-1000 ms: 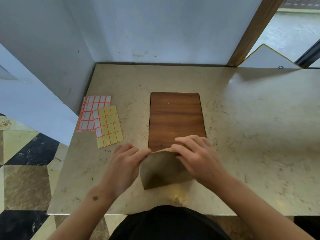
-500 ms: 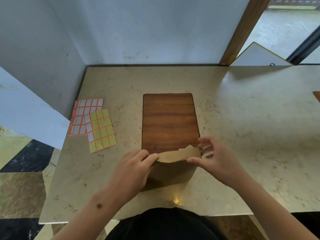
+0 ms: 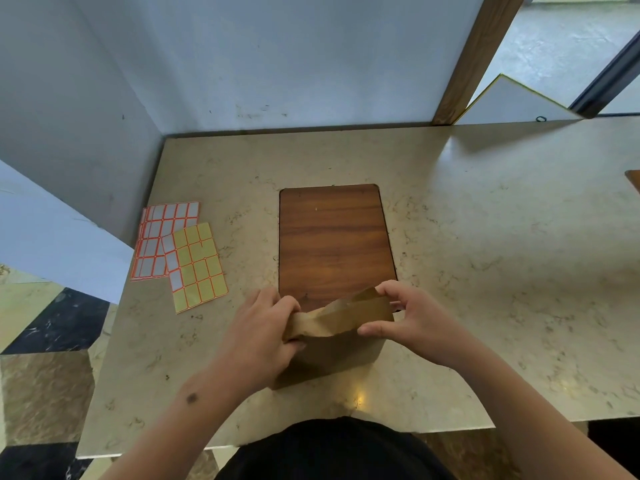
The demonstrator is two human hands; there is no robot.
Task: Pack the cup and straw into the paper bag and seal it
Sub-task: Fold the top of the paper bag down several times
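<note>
Nearest, at 6 o'clock on the counter (image 3: 485, 237), the paper bag (image 3: 332, 355) stands with its folded top strip running 9 to 3 o'clock between both hands. The left hand (image 3: 259, 337) pinches the strip's 9 o'clock end, fingers pressed together; the right hand (image 3: 412, 323) pinches the 3 o'clock end between thumb and forefinger, the other fingers loosely curled. Cup and straw are not visible, presumably inside. For sealing, the sticker sheets (image 3: 180, 251) lie at 10 o'clock, nearer the left hand. Beyond the bag at 12 o'clock lies a wooden board (image 3: 332, 237), then the pale wall (image 3: 277, 64).
</note>
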